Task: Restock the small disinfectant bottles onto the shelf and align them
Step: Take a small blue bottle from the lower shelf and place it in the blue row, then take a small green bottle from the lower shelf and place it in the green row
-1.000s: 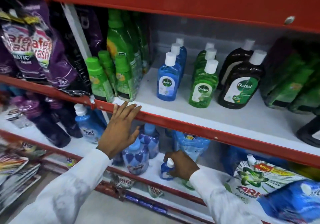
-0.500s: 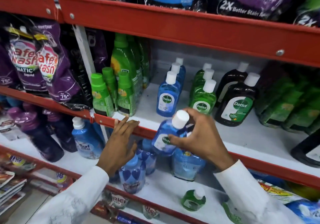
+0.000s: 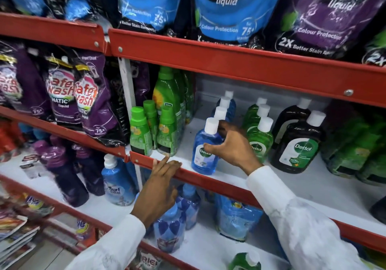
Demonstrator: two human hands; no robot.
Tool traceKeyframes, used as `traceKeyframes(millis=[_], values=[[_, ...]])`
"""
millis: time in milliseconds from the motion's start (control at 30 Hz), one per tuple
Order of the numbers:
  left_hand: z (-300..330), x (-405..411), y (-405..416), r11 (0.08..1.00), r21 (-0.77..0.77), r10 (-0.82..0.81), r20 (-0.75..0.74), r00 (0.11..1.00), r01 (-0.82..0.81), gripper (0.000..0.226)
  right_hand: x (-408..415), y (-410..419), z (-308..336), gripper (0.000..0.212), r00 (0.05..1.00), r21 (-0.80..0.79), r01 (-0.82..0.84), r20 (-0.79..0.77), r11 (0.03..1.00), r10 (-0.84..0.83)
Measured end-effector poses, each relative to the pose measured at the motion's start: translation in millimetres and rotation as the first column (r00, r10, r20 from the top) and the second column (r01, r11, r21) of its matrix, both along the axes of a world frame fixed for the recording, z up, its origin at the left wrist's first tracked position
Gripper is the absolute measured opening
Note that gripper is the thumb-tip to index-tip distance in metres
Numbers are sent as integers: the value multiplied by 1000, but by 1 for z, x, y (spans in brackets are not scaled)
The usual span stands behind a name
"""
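Observation:
A small blue disinfectant bottle with a white cap stands at the front of the middle shelf, heading a row of blue bottles. My right hand grips its right side and label. To its right stand a row of green disinfectant bottles and two dark brown ones. My left hand rests flat on the shelf's red front edge, fingers apart, holding nothing. Another small green disinfectant bottle lies on the lower shelf at the bottom of the view.
Green-capped bottles stand left of the blue row. Purple detergent pouches hang further left, and blue and purple pouches fill the top shelf. Blue refill bottles and pouches crowd the lower shelf beneath my arms.
My right hand picked the blue bottle off the lower shelf, lifted it and set it at the front of the blue row. My left hand stayed on the shelf edge.

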State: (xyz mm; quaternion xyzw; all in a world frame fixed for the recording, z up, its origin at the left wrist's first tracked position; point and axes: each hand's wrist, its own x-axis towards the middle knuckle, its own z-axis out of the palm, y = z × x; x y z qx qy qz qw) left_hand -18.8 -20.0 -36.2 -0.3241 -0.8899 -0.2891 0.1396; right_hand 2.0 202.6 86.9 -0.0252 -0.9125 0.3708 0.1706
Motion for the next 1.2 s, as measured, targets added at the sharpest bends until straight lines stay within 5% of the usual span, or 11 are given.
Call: traceKeyframes(millis=[267, 467, 633, 733, 833, 1033, 1200], values=[[-7, 23, 20, 989, -83, 106, -151, 983, -120, 65, 23, 7, -3, 64, 1000, 3, -7, -14, 1000, 7], [-15, 44, 57, 992, -30, -127, -219, 967, 124, 59, 118, 31, -41, 34, 931, 22, 87, -358, 996, -74], [-24, 52, 78, 993, 23, -115, -151, 982, 120, 63, 170, 69, -127, 24, 998, -5, -20, 66, 1000, 21], [-24, 56, 83, 994, 73, -76, -131, 988, 86, 60, 178, 79, -180, 43, 922, 82, -87, 385, 993, 49], [-21, 57, 84, 992, 88, -77, -133, 988, 90, 60, 176, 77, -224, 53, 852, 182, -116, 524, 976, 4], [-15, 58, 79, 994, 51, -92, -116, 989, 98, 57, 167, 74, -227, 44, 862, 200, -56, 504, 978, -54], [-12, 60, 81, 995, 57, -79, -97, 992, 85, 57, 176, 70, -141, 56, 953, 65, 48, 296, 997, -65]])
